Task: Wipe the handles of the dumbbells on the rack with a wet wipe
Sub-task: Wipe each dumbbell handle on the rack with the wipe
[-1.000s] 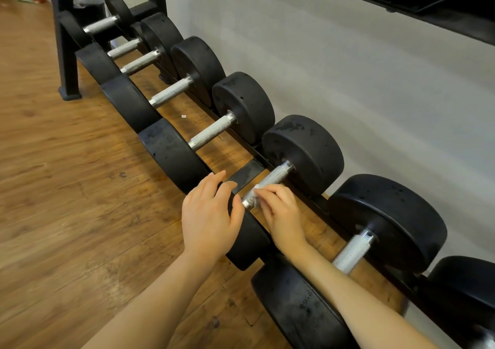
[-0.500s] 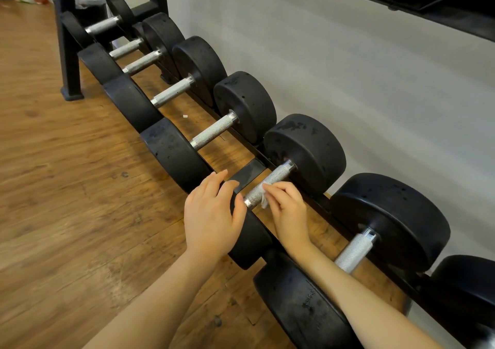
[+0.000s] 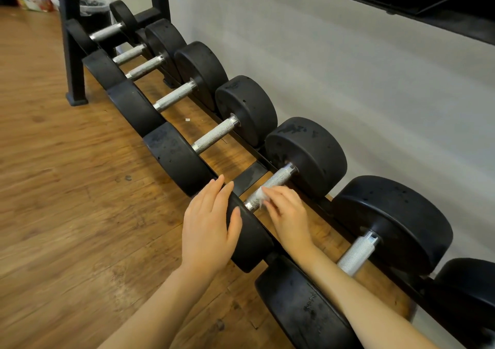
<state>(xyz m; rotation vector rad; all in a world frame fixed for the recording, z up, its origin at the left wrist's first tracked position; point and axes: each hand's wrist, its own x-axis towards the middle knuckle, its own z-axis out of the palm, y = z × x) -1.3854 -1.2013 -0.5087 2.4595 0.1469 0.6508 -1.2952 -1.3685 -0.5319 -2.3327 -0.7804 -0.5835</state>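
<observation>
Pinching a wet wipe (image 3: 259, 197), the right hand's (image 3: 288, 218) fingers (image 3: 273, 192) press it on the near end of one handle (image 3: 270, 185); the left hand (image 3: 207, 226) lies flat, fingers spread, on that dumbbell's front head (image 3: 249, 241). Progress: mid-rack, wiped handles indistinguishable, so remainder uncertain. Since the earlier frame, the wipe shows more.

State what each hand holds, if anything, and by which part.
The right hand pinches a bunched wet wipe in its fingertips against the dumbbell handle. The left hand holds nothing; it rests flat on that dumbbell's near weight head.
</observation>
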